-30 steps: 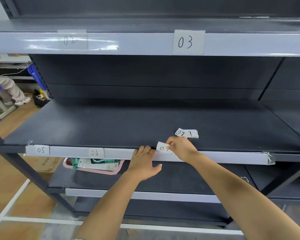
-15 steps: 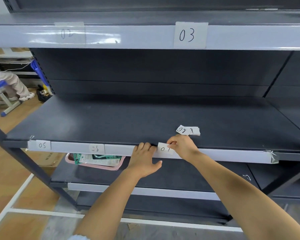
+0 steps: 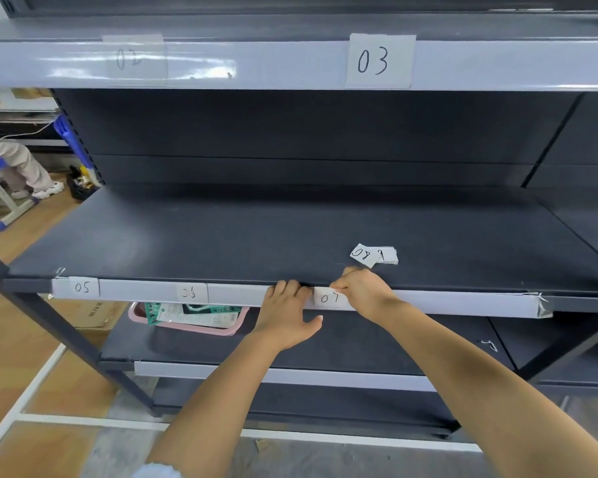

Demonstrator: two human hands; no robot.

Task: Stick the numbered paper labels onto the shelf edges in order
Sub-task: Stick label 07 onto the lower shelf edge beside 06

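Shelf unit, dark boards with pale grey front strips. Top strip (image 3: 290,63) carries labels 02 (image 3: 133,58) and 03 (image 3: 378,60). Middle strip (image 3: 463,303) carries 05 (image 3: 82,287), 06 (image 3: 191,292), and now 07 (image 3: 329,298), which lies against the strip between the two hands.

Left hand (image 3: 285,313): fingers curled over the strip's top lip just left of 07, thumb spread below, holding no paper. Right hand (image 3: 365,291): fingertips pinch 07's upper right corner against the strip.

Spare labels (image 3: 373,255), 08 on top, lie loose on the middle board, behind the right hand.

Risk: pressing from one corner only may set 07 crooked or crease it. A careless wrist could also scatter the loose stack and spoil the order.
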